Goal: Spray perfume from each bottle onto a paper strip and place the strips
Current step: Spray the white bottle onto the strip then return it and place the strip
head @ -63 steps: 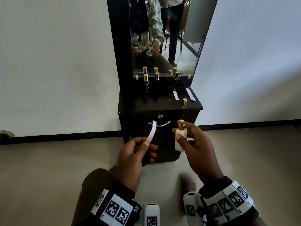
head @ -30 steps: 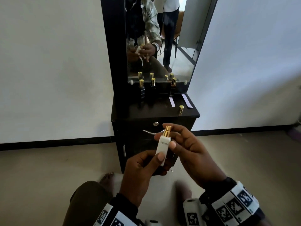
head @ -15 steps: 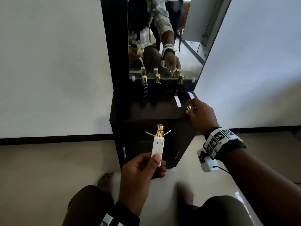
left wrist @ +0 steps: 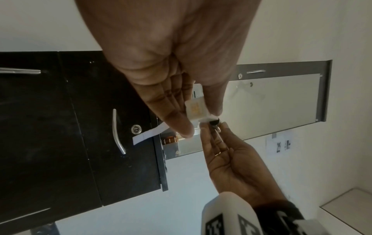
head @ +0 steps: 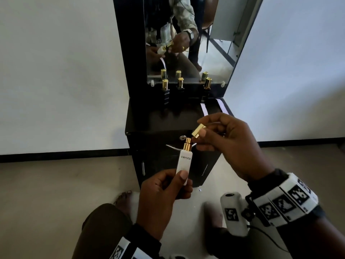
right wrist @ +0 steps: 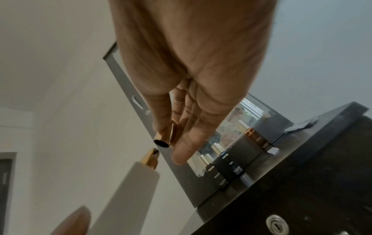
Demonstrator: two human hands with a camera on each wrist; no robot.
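Now back from the cabinet top, the right hand (head: pixel 226 144) pinches the small gold cylindrical cap (head: pixel 198 130) just above the slim white perfume bottle (head: pixel 183 162) and paper strip (left wrist: pixel 148 135) gripped by the left hand (head: pixel 160 195), so recapping looks imminent.

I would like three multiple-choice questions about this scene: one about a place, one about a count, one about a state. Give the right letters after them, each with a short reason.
1. Where is the gold cap?
A. on the cabinet top
B. pinched in the right hand
C. on the floor

2. How many dark bottles stand before the mirror, leaving out reflections?
A. one
B. three
C. five

3. What is the state of the white bottle?
A. capped
B. lying on the cabinet
C. uncapped, held upright

Answers:
1 B: the right hand pinches the gold cap just above the nozzle.
2 B: three dark bottles with gold caps stand on the cabinet top.
3 C: the left hand grips the white bottle, nozzle bare.
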